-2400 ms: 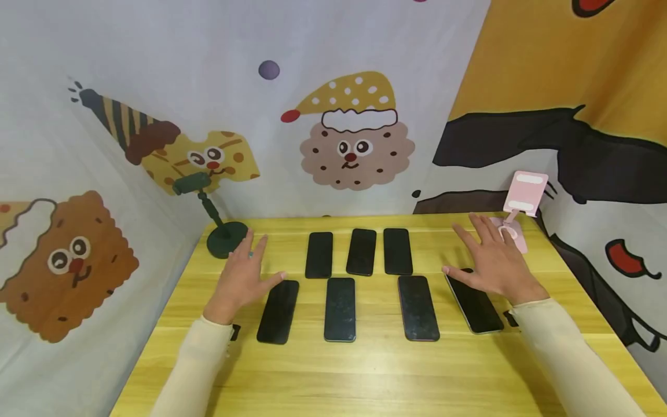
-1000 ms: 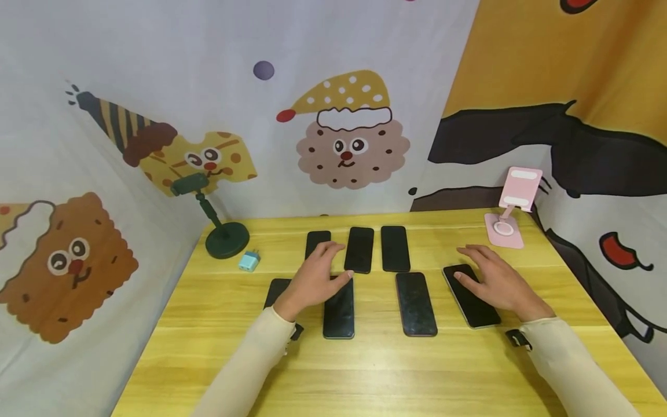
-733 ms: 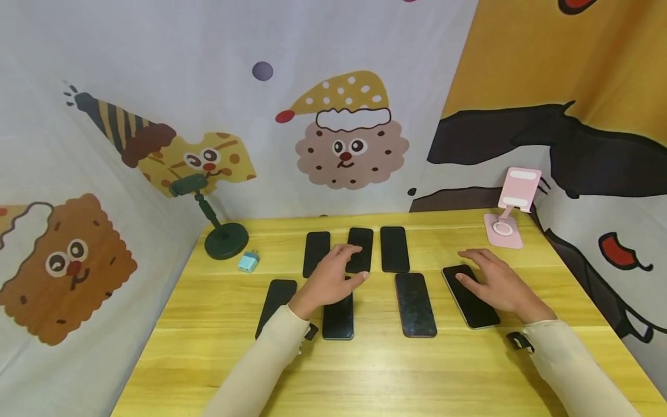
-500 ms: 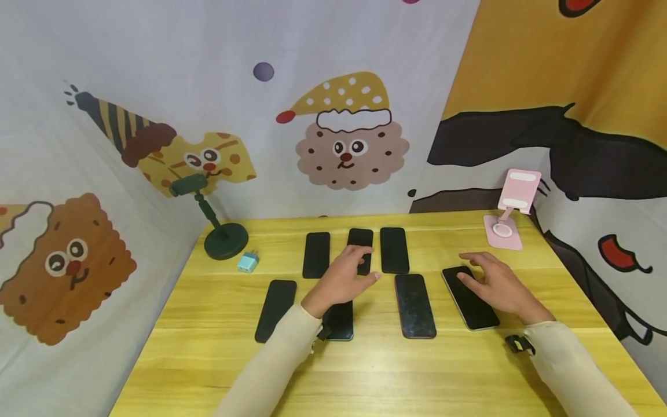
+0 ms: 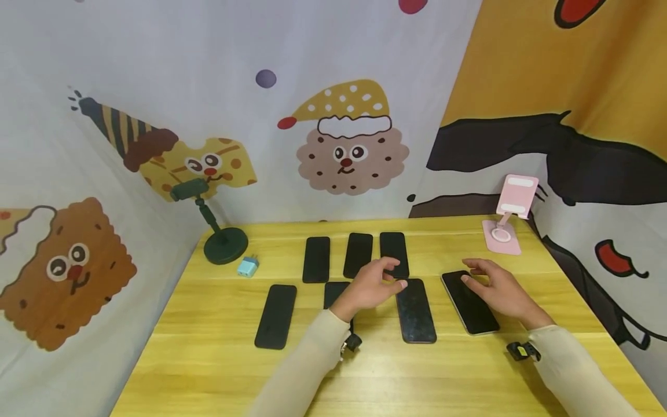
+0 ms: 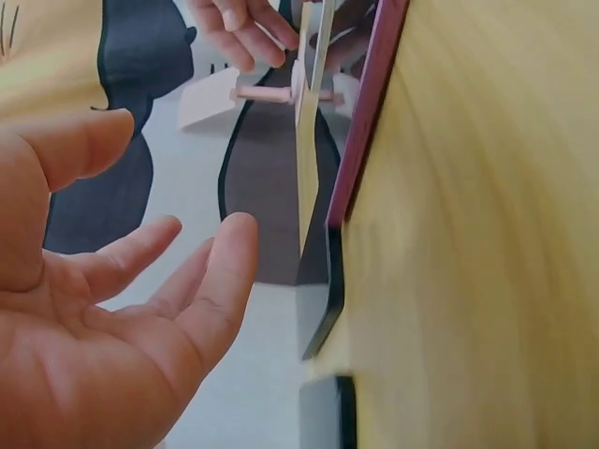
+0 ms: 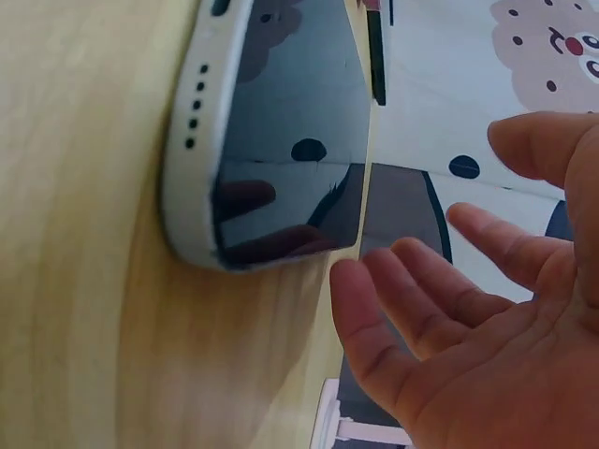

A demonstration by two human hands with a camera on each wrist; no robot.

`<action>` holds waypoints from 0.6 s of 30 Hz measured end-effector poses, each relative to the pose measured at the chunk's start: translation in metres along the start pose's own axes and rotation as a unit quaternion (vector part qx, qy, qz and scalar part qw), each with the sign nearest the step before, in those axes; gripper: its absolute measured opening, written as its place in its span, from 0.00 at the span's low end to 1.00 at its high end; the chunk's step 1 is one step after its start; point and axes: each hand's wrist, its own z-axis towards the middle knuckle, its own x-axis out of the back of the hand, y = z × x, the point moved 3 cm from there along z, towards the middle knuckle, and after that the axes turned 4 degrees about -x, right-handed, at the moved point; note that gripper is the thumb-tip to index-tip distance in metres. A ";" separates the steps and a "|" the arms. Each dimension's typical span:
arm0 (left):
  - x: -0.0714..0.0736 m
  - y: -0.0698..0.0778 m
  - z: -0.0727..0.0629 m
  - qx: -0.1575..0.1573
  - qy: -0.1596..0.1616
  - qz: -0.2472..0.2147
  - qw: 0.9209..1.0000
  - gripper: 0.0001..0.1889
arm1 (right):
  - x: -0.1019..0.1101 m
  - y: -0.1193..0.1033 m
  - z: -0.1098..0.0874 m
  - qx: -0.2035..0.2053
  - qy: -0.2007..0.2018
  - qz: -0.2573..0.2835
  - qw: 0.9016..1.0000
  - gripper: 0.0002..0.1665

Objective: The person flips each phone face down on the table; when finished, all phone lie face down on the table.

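Note:
My left hand hovers between the two rows of dark phones, holding nothing. In the head view its fingertips overlap the lower end of the back right phone and the top of a red-edged phone. Its wrist partly hides another front phone. The left wrist view shows the fingers relaxed and apart, above the tabletop. My right hand hangs beside the white-edged phone at the front right. Loosely bent, its fingers hold nothing in the right wrist view, while the phone lies flat with its bottom edge facing the camera.
Two more phones, back left and back middle, lie behind. A front left phone rests near my left forearm. A green stand, a light blue charger plug and a pink stand stand toward the table's back corners.
My left hand has swept right from beside the green stand across the phones, uncovering the charger plug. My right hand has drawn in slightly from the pink stand, fingers less spread. The phones stay put.

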 end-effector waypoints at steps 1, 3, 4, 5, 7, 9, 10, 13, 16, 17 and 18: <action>-0.004 -0.001 0.001 0.004 0.000 -0.013 1.000 0.29 | -0.001 0.001 0.000 -0.004 -0.001 0.001 1.000 0.37; -0.011 -0.001 0.002 0.015 -0.003 -0.037 0.999 0.30 | -0.003 0.003 -0.001 -0.014 -0.005 0.000 1.000 0.38; -0.014 -0.001 0.003 0.020 -0.005 -0.046 0.999 0.30 | -0.003 0.005 -0.002 -0.018 -0.006 -0.001 1.000 0.38; -0.016 0.001 0.004 0.024 -0.006 -0.052 0.998 0.30 | -0.003 0.006 -0.001 -0.020 -0.005 -0.002 1.000 0.38; -0.022 0.003 0.008 0.029 -0.007 -0.060 0.998 0.30 | -0.002 0.008 -0.001 -0.022 -0.005 -0.004 1.000 0.38; -0.027 0.006 0.012 0.037 -0.007 -0.069 0.997 0.29 | -0.001 0.010 -0.001 -0.023 -0.005 -0.006 1.000 0.38; -0.030 0.007 0.014 0.042 -0.006 -0.072 0.997 0.29 | 0.000 0.010 -0.001 -0.024 -0.007 -0.008 1.000 0.39; -0.041 0.010 0.018 0.058 -0.005 -0.078 0.995 0.29 | 0.001 0.012 -0.003 -0.030 -0.016 -0.011 0.999 0.40; -0.053 0.012 0.021 0.074 -0.001 -0.088 0.993 0.29 | 0.003 0.014 -0.005 -0.042 -0.023 -0.016 0.999 0.40; -0.056 0.013 0.021 0.078 0.001 -0.088 0.993 0.30 | 0.003 0.014 -0.006 -0.043 -0.024 -0.016 0.999 0.40; -0.059 0.014 0.022 0.081 0.003 -0.091 0.993 0.31 | 0.003 0.015 -0.007 -0.045 -0.024 -0.018 0.999 0.39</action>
